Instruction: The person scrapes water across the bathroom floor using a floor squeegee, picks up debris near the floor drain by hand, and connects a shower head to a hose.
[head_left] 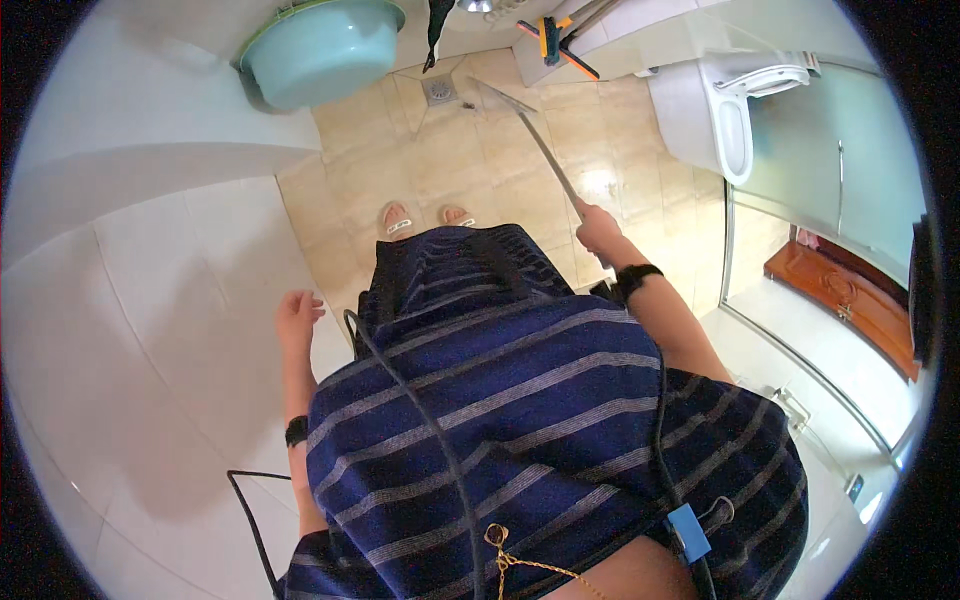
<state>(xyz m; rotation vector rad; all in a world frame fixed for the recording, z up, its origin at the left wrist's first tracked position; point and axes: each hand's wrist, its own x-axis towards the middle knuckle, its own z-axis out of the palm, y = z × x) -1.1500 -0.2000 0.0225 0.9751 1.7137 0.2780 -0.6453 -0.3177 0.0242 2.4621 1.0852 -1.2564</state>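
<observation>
The long floor wiper (549, 155) is out in front and a bit to the right, with its flat blade down near the floor (365, 150), just beside a small dark clump (469, 106) and the square drain (439, 89). If the blade gets tipped or pulled too fast, it might skip right over the clump and leave it there. A hard push could also jam the clump into the drain and block it. The floor looks shiny near the handle — I can't tell if that is water or just light — but if it is wet, a long reach could make the sandals (397, 222) slip. The black cord (415, 405) hanging down the front of the striped dress (500, 385) could get in the way if the left hand swings across. A wide sweep to the right might bump the toilet (690, 115). The right hand (603, 232) is held low and forward, with the arm reaching out past the dress and the fingers wrapped tight around the handle. The left hand (299, 312) hangs out by the left side, well apart from the wiper, its fingers a little bent and holding nothing — so just one hand steers it.
</observation>
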